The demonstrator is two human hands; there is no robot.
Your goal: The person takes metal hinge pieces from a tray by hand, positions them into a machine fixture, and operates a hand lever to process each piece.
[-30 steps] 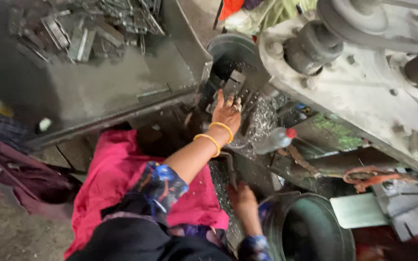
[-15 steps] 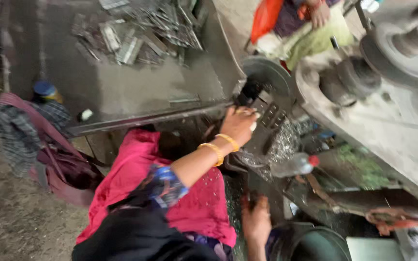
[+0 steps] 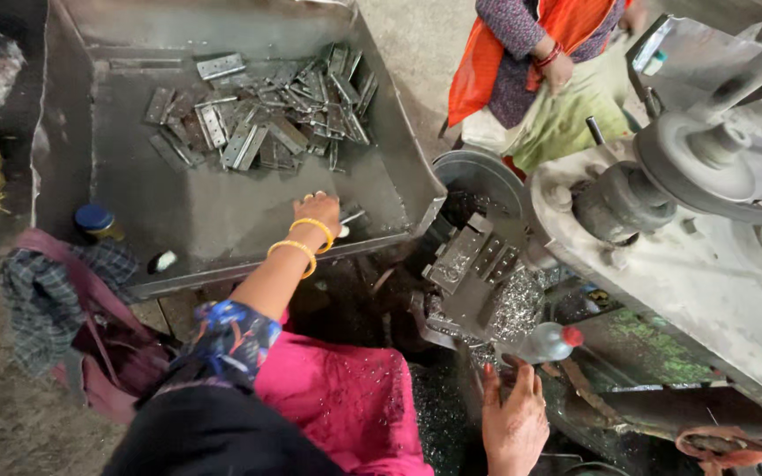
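Grey steel tray (image 3: 222, 225): left hand (image 3: 317, 210) reaches over its near right corner, fingers curled down at a small metal piece (image 3: 348, 217), grip not clear. Pile of metal plates (image 3: 262, 115) sits toward far edge. Right hand (image 3: 515, 421) rests open, apart, by plastic bottle (image 3: 544, 344). Likely pick/drop step at tray; next needs firm pinch.

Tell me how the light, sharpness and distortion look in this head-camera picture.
Head view: soft, even light with no hard shadows; the metal tray shows a dull sheen, no harsh glare. The plates and left hand are sharp; the right hand is slightly soft. The pit under the machine is dark. Wide-angle lens bends the tray edges.
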